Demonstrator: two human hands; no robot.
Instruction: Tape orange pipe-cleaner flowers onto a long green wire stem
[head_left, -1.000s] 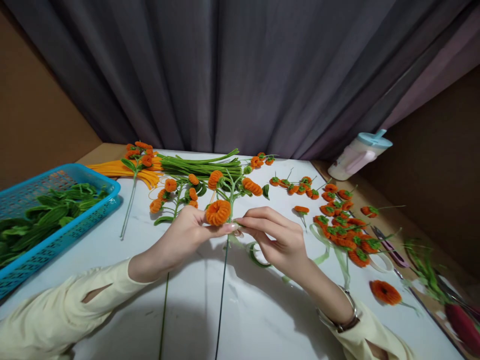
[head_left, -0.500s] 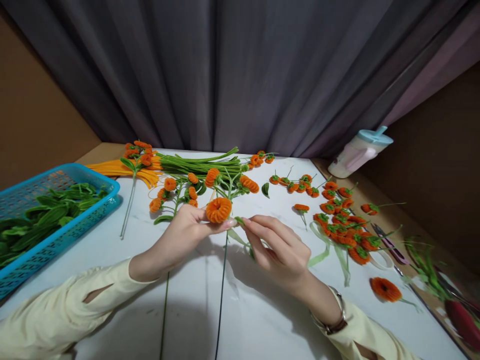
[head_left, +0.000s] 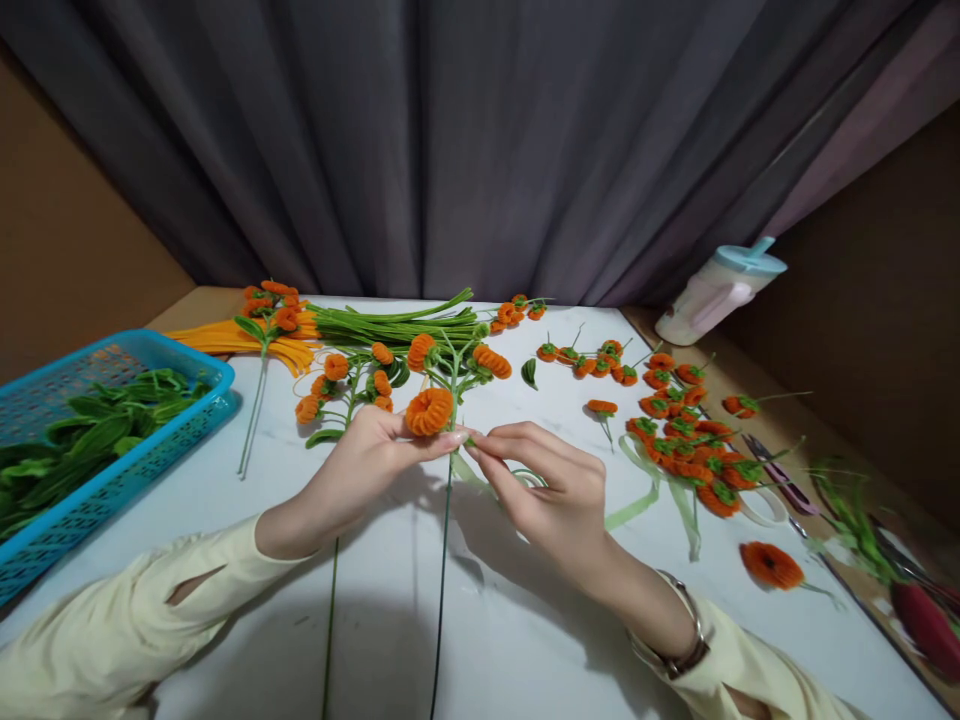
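Near the middle of the table, my left hand (head_left: 375,460) is closed on the stem of an artificial flower spray. An orange fuzzy flower (head_left: 430,411) sits just above its thumb, with further orange heads (head_left: 492,362) higher on the branch. A long dark green stem (head_left: 441,590) runs down from the grip toward me. Facing it, my right hand (head_left: 551,480) pinches a small green strip at the stem, its fingertips almost touching my left thumb. Pale green tape hangs below the right fingers, partly hidden by them.
A blue basket (head_left: 124,490) of green fuzzy leaves stands left. Green pipe cleaners (head_left: 397,325) and orange ones (head_left: 217,340) lie at the back. Many orange flower heads (head_left: 686,440), scissors (head_left: 780,475) and a lidded cup (head_left: 720,295) are on the right. Another flower spray (head_left: 349,400) lies behind my left hand.
My right hand has moved slightly left, bringing its fingertips closer to the stem and my left thumb. The held spray has shifted a little left.
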